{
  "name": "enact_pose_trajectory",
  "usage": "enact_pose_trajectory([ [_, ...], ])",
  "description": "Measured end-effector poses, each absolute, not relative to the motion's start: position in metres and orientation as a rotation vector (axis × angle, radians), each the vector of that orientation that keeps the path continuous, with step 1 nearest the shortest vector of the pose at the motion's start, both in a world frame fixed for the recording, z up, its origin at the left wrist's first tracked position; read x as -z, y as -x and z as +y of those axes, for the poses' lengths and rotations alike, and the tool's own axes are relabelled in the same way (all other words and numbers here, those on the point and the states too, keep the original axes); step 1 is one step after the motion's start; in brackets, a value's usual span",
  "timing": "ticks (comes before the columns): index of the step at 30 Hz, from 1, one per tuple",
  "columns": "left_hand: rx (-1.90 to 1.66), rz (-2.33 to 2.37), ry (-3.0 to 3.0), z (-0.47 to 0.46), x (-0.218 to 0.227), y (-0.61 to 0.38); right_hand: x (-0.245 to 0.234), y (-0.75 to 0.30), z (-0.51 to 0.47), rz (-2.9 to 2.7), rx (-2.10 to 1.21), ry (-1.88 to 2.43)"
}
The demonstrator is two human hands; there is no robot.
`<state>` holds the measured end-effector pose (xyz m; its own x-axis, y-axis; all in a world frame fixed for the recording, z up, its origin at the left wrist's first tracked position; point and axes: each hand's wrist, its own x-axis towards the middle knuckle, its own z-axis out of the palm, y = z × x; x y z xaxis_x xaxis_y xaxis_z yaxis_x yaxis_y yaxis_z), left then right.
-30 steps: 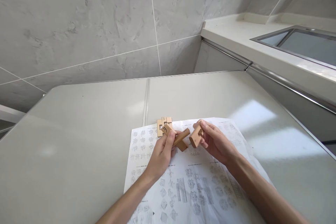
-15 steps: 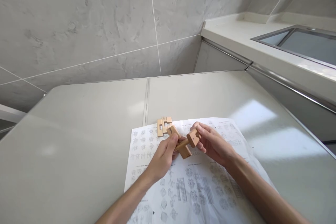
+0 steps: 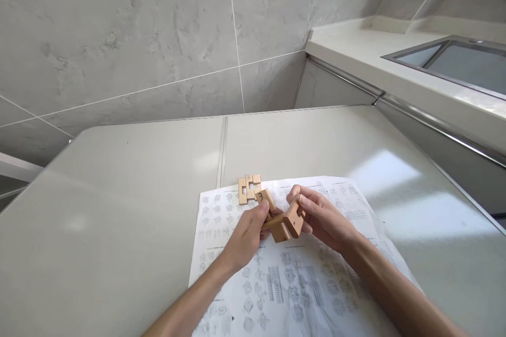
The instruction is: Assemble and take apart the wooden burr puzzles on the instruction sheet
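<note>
My left hand [image 3: 250, 229] is closed around crossed wooden puzzle pieces [image 3: 280, 233], one of them with a dark mark near its upper end. Between the fingers of my right hand [image 3: 320, 216] is a notched wooden puzzle piece [image 3: 293, 218], tilted and up against the right end of the pieces in my left hand. Whether the two are interlocked I cannot tell. Just beyond my left hand, several more notched wooden pieces [image 3: 242, 192] lie side by side at the top edge of a printed paper sheet [image 3: 221, 268].
The sheet, printed with small diagrams, lies creased on a pale table [image 3: 118, 221] with a seam across it. Behind the table stands a grey tiled wall [image 3: 158, 26]. To the right is a raised white counter [image 3: 351, 52] with an inset sink [image 3: 458, 63].
My right hand has turned its notched piece to a steeper tilt and brought it lower, closer against the pieces in my left hand. The left hand has barely moved.
</note>
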<state>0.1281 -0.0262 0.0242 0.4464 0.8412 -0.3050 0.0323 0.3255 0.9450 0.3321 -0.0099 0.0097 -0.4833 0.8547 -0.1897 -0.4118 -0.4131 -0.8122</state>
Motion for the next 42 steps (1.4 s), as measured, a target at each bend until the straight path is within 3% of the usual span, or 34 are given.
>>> enact_pose_trajectory([
  [35,-0.792,0.99,-1.013,-0.03,-0.0255,-0.1286,-0.0046,-0.324,-0.0156,-1.168,-1.9,0.83],
  [42,-0.77,0.946,-1.057,-0.0298,-0.0208,-0.1275,-0.0073,-0.3268,-0.0148,-1.154,-2.066,0.742],
])
